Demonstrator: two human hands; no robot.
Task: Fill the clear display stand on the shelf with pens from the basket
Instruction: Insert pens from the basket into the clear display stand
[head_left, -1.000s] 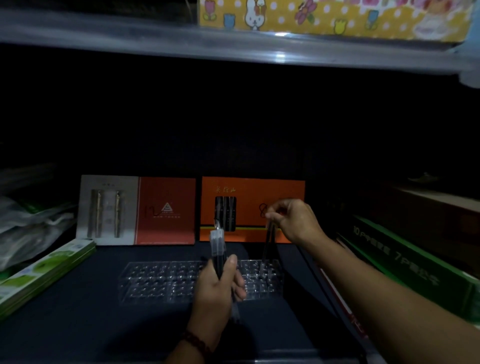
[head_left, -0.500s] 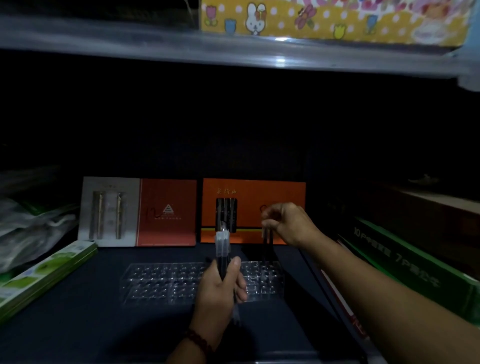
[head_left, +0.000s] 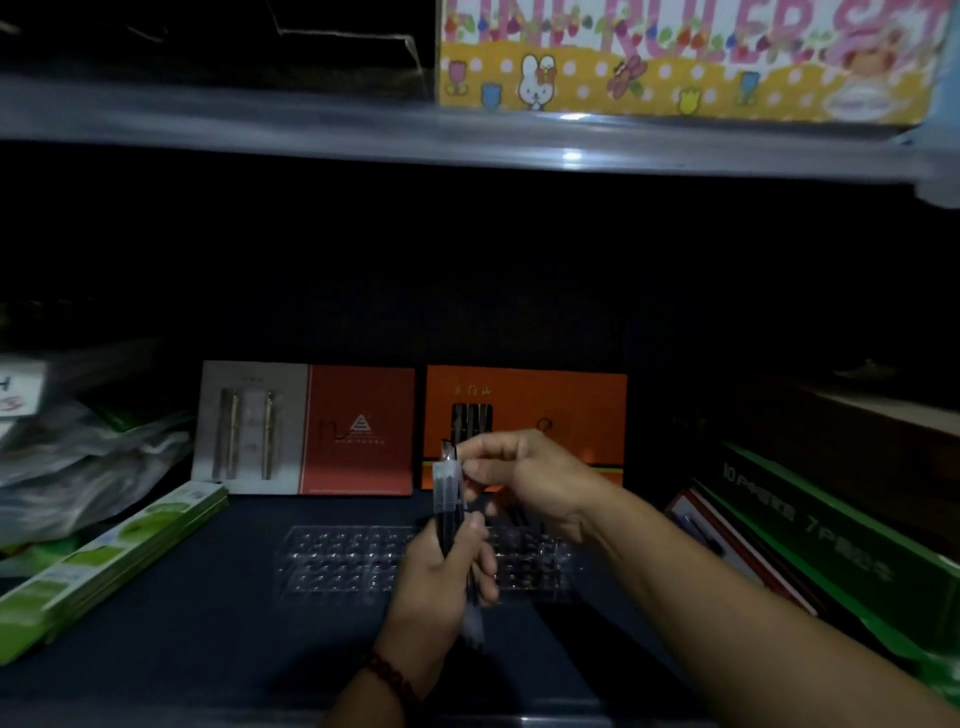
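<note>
Head view, dim light: the left hand (head_left: 441, 569) is wrapped round a bundle of pens (head_left: 448, 493), holding it upright above the near right part of the clear display stand (head_left: 337, 561). A beaded bracelet (head_left: 389, 675) sits on that wrist. The right hand (head_left: 524, 478) reaches in from the right, its fingertips (head_left: 470, 457) curled and pinching the top end of the bundle. The stand lies flat on the dark shelf (head_left: 208, 623), its rows of holes catching small glints; a few dark upright shapes at its right end may be pens (too dark to be sure). Behind it, two cards lean against the back: a grey and red pen card (head_left: 306, 431) and an orange card (head_left: 545, 405). Green flat packs (head_left: 104, 566) lie to the left, a green box (head_left: 831, 540) to the right, and a yellow ruler box (head_left: 675, 67) stands on the shelf above
</note>
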